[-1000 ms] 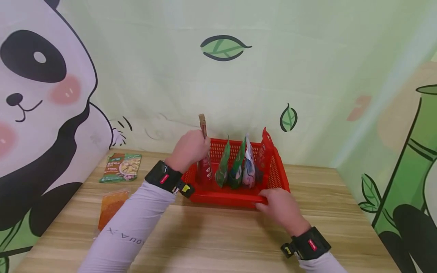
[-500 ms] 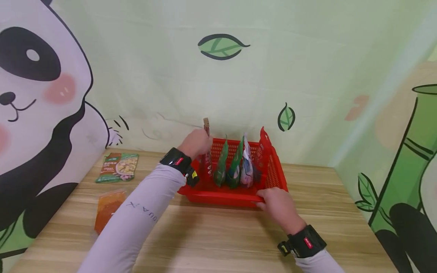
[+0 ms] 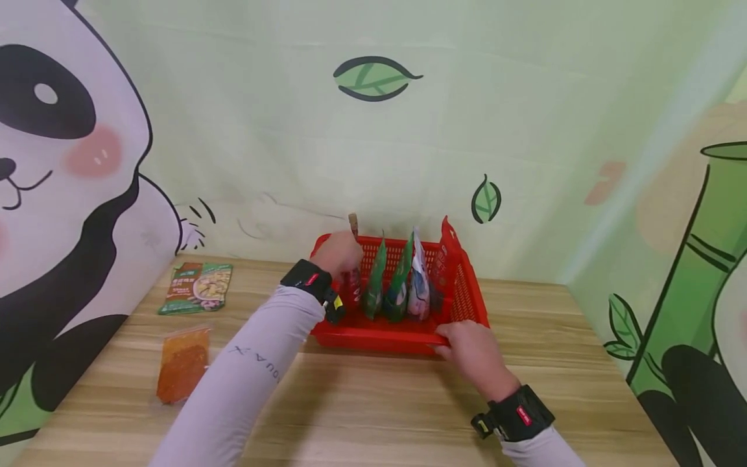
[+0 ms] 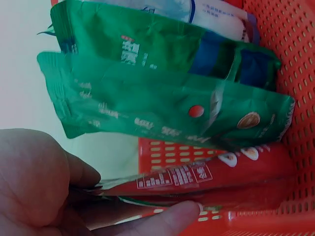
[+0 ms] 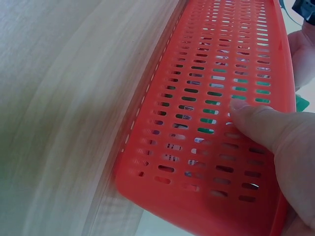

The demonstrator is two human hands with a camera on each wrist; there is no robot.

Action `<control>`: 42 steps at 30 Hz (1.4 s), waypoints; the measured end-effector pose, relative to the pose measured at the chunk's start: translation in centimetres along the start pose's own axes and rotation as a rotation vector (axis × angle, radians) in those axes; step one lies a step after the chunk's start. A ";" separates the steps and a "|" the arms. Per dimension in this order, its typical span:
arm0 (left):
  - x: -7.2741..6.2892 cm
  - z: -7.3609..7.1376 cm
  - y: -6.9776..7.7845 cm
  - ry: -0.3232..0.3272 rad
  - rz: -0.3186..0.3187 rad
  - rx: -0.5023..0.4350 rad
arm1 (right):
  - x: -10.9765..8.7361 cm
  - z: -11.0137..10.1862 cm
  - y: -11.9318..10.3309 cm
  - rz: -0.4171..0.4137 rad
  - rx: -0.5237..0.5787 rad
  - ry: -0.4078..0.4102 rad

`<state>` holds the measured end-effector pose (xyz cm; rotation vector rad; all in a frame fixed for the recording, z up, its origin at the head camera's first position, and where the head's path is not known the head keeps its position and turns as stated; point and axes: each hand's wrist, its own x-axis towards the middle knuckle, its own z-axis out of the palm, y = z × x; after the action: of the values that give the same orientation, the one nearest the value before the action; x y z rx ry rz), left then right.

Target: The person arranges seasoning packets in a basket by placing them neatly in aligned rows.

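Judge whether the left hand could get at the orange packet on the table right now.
Probably yes, once freed: the left hand holds a red packet in the red basket. The orange packet lies near the left sleeve, with nothing seen on top.

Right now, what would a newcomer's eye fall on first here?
Probably the red basket towards the back of the table, with its row of upright packets. The left hand grips a red packet at the basket's left end; the right hand holds its front rim near the right corner. A big cartoon panda fills the backdrop's left side.
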<state>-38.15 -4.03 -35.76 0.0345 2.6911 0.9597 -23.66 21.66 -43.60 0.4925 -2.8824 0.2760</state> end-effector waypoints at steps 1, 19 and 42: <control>0.0 0.2 -0.1 0.002 0.003 -0.010 | 0.0 0.0 0.0 0.004 0.003 0.000; -0.8 1.4 -1.0 0.081 0.068 0.009 | -0.1 0.3 0.1 -0.015 0.008 0.022; -1.7 2.6 -1.8 0.036 0.024 -0.055 | -0.1 0.4 0.1 -0.019 0.023 0.042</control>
<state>-35.69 -4.01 -38.38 0.0381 2.7008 1.0511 -23.68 21.74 -44.04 0.5115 -2.8352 0.3127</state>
